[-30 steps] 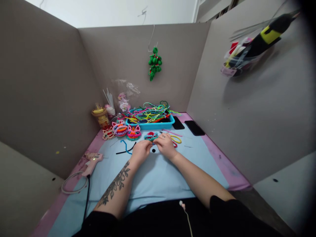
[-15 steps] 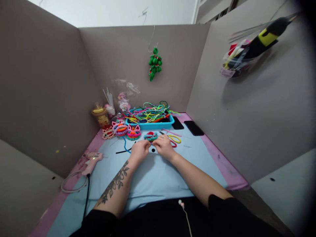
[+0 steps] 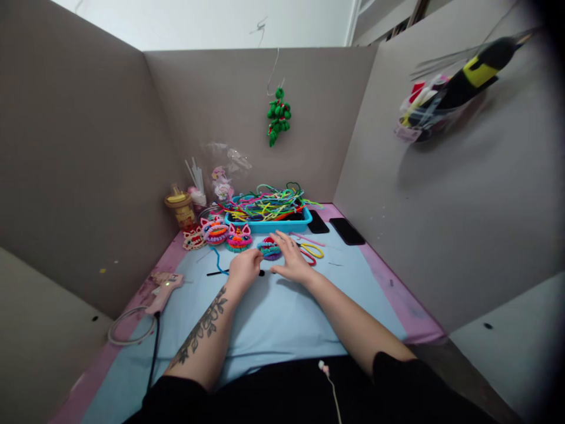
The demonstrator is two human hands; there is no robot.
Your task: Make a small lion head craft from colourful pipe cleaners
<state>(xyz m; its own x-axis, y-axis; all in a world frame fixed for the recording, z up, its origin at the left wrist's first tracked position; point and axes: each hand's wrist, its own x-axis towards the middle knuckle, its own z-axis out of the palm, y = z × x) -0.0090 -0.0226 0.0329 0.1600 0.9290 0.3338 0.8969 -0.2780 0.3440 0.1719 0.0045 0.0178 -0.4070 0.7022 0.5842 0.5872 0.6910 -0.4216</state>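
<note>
My left hand [image 3: 244,269] is closed, its fingertips pinched on the left edge of a small blue, purple and red pipe-cleaner figure [image 3: 269,249] that rests on the light blue mat [image 3: 273,318]. Against the figure's right side lies my right hand [image 3: 289,259], its fingers stretched out and apart and pointing toward the tray. A small black bead-like piece [image 3: 262,272] sits on the mat between the two hands.
A blue tray [image 3: 267,225] of coloured pipe cleaners stands behind, with two phones [image 3: 347,231] to its right. Finished figures [image 3: 227,234] and a lidded cup [image 3: 180,207] stand at left, yellow and red loops [image 3: 312,251] at right. A glue gun [image 3: 163,291] lies near the left wall.
My right hand has let go and opened, its fingers now stretched forward. The figure has moved slightly left and farther away, and my left hand followed it.
</note>
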